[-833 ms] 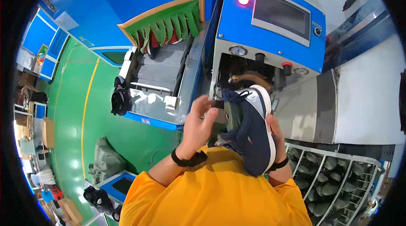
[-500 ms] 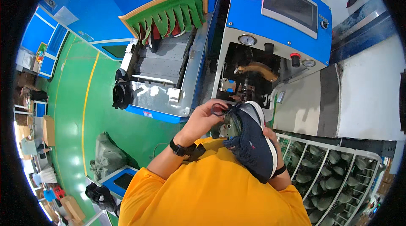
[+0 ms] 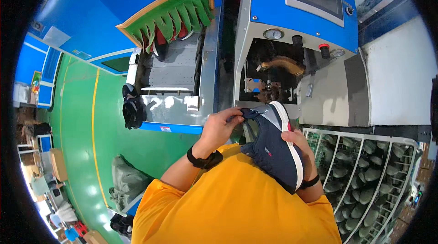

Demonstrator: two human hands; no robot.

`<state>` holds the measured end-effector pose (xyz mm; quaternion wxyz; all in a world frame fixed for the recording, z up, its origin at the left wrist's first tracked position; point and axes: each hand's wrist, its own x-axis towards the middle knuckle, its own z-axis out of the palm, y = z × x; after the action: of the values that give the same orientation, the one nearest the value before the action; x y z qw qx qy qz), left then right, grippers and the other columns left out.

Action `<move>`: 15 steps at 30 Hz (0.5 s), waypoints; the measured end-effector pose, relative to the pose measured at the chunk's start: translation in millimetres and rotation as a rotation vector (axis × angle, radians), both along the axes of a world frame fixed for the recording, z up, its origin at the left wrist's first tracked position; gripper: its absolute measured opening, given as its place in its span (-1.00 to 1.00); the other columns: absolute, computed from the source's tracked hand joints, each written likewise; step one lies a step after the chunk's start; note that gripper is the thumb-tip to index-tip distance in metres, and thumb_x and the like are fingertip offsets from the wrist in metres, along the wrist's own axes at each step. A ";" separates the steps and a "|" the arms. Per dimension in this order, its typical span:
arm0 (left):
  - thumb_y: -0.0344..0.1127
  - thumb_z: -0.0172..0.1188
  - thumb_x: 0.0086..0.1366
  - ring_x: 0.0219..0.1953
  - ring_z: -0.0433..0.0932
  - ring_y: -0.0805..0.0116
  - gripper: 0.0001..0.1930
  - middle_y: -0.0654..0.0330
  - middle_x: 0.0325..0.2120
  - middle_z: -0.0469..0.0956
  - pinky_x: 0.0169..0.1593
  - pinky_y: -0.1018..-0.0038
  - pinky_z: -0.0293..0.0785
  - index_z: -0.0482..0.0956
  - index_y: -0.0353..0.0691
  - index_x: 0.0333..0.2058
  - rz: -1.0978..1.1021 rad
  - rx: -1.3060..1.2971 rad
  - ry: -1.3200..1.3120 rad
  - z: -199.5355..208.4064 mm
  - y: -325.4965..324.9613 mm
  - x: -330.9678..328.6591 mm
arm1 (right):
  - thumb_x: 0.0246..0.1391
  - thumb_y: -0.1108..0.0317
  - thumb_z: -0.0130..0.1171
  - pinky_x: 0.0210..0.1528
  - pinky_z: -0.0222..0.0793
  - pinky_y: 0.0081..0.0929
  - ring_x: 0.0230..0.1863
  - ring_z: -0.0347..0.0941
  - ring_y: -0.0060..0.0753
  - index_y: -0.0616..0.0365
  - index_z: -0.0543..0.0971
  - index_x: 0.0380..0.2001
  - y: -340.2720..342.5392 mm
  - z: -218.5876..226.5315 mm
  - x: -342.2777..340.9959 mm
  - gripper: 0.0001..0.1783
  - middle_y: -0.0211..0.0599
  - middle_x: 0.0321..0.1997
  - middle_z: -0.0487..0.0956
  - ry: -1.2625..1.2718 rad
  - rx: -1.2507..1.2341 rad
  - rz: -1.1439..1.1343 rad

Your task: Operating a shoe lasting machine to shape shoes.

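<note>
A dark navy sneaker [image 3: 273, 148] with a white sole and a grey heel panel is held close against my yellow shirt, its toe toward me. My left hand [image 3: 219, 129] is closed on the dark fabric at the heel collar, thumb and fingers pinched together. From the other side my right hand [image 3: 302, 149] grips the sole, thumb over its white edge; its other fingers are hidden behind the shoe. Inside the shoe's opening shows part of a grey-green shoe last [image 3: 250, 130].
Ahead stands a blue and grey machine [image 3: 262, 9] with a lit red lamp, screen and dark open bay. Left of it is a conveyor [image 3: 171, 73] under green strip curtains, with a black shoe [image 3: 132, 111] at its corner. A white wire rack [image 3: 360, 134] of shoe lasts stands right.
The dark loop at my left fingers no longer shows; those fingers now pinch the heel collar. My right thumb sits higher on the sole. The view has shifted slightly.
</note>
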<state>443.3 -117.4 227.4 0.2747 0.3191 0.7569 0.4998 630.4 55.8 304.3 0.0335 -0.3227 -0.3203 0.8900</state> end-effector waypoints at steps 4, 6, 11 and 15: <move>-0.35 0.27 0.31 -0.28 0.71 0.08 -0.79 0.06 -0.23 0.71 -0.22 0.33 0.62 0.66 -0.20 -0.10 -0.107 0.001 0.266 -2.7 -6.3 -11.0 | -0.02 0.27 0.35 0.09 0.58 -0.28 0.02 0.62 -0.17 0.39 0.34 0.27 4.9 -17.4 4.9 -0.20 -0.01 0.13 0.57 -0.055 -0.037 0.020; -0.37 0.27 0.28 -0.27 0.67 -0.02 -0.78 0.04 -0.30 0.70 -0.23 0.28 0.61 0.64 -0.20 -0.09 -0.154 0.010 0.363 -9.8 -15.7 -12.1 | 0.00 0.27 0.33 0.09 0.58 -0.28 0.02 0.62 -0.17 0.39 0.34 0.27 1.5 -23.0 8.3 -0.22 -0.01 0.12 0.58 -0.073 -0.049 0.029; -0.39 0.25 0.31 -0.38 0.69 0.21 -0.81 0.06 -0.37 0.70 -0.31 0.38 0.58 0.62 -0.26 -0.12 -0.132 -0.109 0.069 14.1 -18.5 -18.6 | 0.02 0.27 0.31 0.03 0.62 -0.29 -0.03 0.64 -0.15 0.40 0.37 0.24 -9.4 -13.6 1.8 -0.26 0.02 0.08 0.60 -0.035 -0.071 -0.088; -0.36 0.24 0.35 -0.45 0.62 0.45 -0.85 0.16 -0.45 0.65 -0.36 0.49 0.55 0.53 -0.31 -0.19 -0.054 0.181 -0.774 9.6 -19.8 -29.5 | 0.09 0.20 0.22 -0.04 0.62 -0.35 -0.11 0.66 -0.22 0.35 0.46 0.15 -19.3 6.2 -6.0 -0.39 -0.06 -0.01 0.65 -0.018 -0.005 -0.114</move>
<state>413.8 -137.2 236.9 0.5233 0.1499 0.5419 0.6403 624.4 36.5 310.5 0.0803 -0.3485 -0.2997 0.8845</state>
